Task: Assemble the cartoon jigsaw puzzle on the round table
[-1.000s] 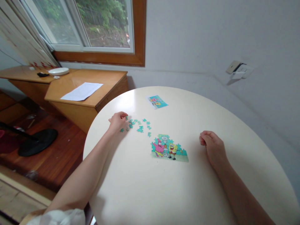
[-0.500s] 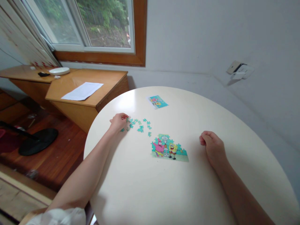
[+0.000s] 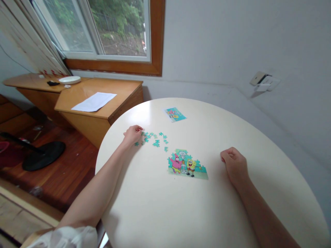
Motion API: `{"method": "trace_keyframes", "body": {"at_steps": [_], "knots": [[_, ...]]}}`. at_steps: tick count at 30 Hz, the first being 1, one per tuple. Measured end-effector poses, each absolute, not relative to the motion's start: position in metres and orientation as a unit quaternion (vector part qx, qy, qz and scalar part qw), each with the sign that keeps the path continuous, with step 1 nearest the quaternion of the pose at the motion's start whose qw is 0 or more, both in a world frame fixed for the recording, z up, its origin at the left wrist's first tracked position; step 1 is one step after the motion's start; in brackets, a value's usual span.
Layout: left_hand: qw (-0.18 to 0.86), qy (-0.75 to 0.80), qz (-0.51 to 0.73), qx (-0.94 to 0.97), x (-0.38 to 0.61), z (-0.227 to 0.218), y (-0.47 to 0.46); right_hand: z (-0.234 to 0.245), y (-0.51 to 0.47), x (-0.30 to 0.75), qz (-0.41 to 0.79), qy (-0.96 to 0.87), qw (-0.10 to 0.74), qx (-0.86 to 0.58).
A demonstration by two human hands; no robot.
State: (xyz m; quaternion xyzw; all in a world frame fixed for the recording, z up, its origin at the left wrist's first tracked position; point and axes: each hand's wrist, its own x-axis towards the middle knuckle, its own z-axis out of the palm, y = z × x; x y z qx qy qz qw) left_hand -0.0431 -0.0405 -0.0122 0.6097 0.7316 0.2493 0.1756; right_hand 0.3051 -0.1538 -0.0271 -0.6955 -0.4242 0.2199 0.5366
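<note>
My left hand [image 3: 132, 134] is at the left end of a scatter of loose teal jigsaw pieces [image 3: 147, 136]. Its thumb and fingers are pinched together; a small pale edge shows at the tips, too small to name. Closer to me lies a partly assembled jigsaw puzzle [image 3: 184, 164] with a pink starfish, a tall grey-blue figure and a yellow square figure; its upper edge is jagged. To the right of it my right hand [image 3: 234, 163] rests in a loose fist on the table, apart from the puzzle, and no object shows in it.
A small picture card [image 3: 176, 114] with the same characters lies at the far side of the round white table [image 3: 219, 213]. Beyond the left edge stands a wooden desk [image 3: 124, 91] with a white paper sheet [image 3: 94, 102] and a white plate [image 3: 70, 80]. A wall bounds the back.
My left hand has stayed by the loose pieces, with its fingers shifting slightly; the red patch seen at them has gone. My right hand stays in place, fingers curled. The view has shifted a little.
</note>
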Motion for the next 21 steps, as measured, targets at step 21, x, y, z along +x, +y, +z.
{"method": "trace_keyframes", "body": {"at_steps": [21], "knots": [[0.096, 0.69, 0.38, 0.608, -0.033, -0.021, -0.047, -0.039, -0.151, 0.308, 0.192, -0.431, 0.582, -0.663]]}}
